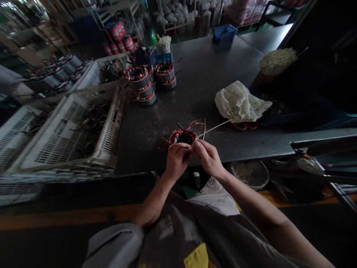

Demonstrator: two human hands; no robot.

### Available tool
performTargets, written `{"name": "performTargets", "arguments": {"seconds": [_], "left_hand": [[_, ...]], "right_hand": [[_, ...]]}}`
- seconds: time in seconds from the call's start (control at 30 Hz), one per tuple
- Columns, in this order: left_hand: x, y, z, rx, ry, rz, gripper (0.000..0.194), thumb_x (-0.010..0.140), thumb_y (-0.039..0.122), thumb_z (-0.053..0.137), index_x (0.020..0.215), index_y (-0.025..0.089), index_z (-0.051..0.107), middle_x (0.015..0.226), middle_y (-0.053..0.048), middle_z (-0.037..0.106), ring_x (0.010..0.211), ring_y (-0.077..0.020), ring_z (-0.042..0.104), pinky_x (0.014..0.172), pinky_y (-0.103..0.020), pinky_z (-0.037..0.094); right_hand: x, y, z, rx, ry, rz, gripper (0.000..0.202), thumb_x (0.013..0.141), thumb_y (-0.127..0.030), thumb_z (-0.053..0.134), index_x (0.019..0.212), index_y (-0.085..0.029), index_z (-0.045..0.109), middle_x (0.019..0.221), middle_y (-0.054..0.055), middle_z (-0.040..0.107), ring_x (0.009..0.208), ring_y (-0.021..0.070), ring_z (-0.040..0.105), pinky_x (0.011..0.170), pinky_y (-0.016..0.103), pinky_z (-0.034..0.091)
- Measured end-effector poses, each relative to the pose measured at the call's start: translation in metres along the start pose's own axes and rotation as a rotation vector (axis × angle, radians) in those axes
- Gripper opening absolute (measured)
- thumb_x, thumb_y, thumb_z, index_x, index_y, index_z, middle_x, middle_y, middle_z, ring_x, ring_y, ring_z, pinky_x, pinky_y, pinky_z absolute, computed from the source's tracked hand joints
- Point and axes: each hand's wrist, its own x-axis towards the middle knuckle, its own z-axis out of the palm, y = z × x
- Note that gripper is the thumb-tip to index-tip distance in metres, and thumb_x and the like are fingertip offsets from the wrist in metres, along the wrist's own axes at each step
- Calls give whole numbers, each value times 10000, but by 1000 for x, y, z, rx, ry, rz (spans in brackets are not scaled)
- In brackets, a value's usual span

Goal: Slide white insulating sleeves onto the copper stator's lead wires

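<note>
A ring-shaped motor stator (180, 134) with red copper windings rests on the dark bench near its front edge, loose copper wire ends sticking up behind. My left hand (177, 158) has its fingers closed over the near left rim of the stator. At the right rim, my right hand (206, 154) pinches beside a thin white cord (214, 127); what exactly lies between its fingertips is hidden. The cord runs toward a crumpled white cloth bundle (240, 102) on the right. Red scissor handles (245, 125) poke out from under the bundle.
Stacked stators (143, 87) stand at the back left of the bench (192, 74). White plastic crates (69, 130) holding wired parts flank the left side. A blue bin (224, 33) sits at the far edge; a bundle of pale cords (279, 59) lies right. Below the edge is a basin (263, 178).
</note>
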Motion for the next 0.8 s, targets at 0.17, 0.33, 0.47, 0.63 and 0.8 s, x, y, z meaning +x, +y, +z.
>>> {"name": "performTargets", "arguments": {"seconds": [0.17,0.33,0.47,0.63,0.8], "left_hand": [[-3,-5,4,28,23,48,138,1007,236,511,900,192,586,927,-51,650,931,-208,620,861,-378,465],[1,-3,-16,-9,-40,67,188,984,238,584,1167,196,571,1108,-80,646,1101,-224,600,1024,-454,452],[6,-13,-46,60,-169,119,292,983,201,582,1269,192,526,1202,-82,622,1209,-237,547,1176,-569,246],[7,-30,-53,58,-267,153,122,1003,216,539,1089,197,624,1074,-56,648,1103,-206,595,1113,-505,394],[6,-33,-53,59,-256,169,126,1003,223,544,1089,206,635,1078,-49,655,1105,-199,595,1105,-495,410]], "right_hand": [[16,-6,9,-105,-65,19,431,1001,-453,446,673,-176,403,621,-17,347,562,106,316,510,259,280],[10,-11,-18,-57,-28,-55,321,1023,-408,350,879,-188,534,969,85,609,870,196,577,811,347,483],[-21,5,-29,-318,113,-207,216,987,-268,376,1079,-215,564,1187,101,619,1090,253,586,942,448,475],[-27,37,-2,-609,-10,-289,356,974,-212,456,1326,-207,510,1301,98,578,1324,264,414,1137,554,280],[-9,47,-5,-505,-23,-299,185,963,-223,528,1104,-231,648,1037,48,680,1185,237,505,1151,565,252]]}}
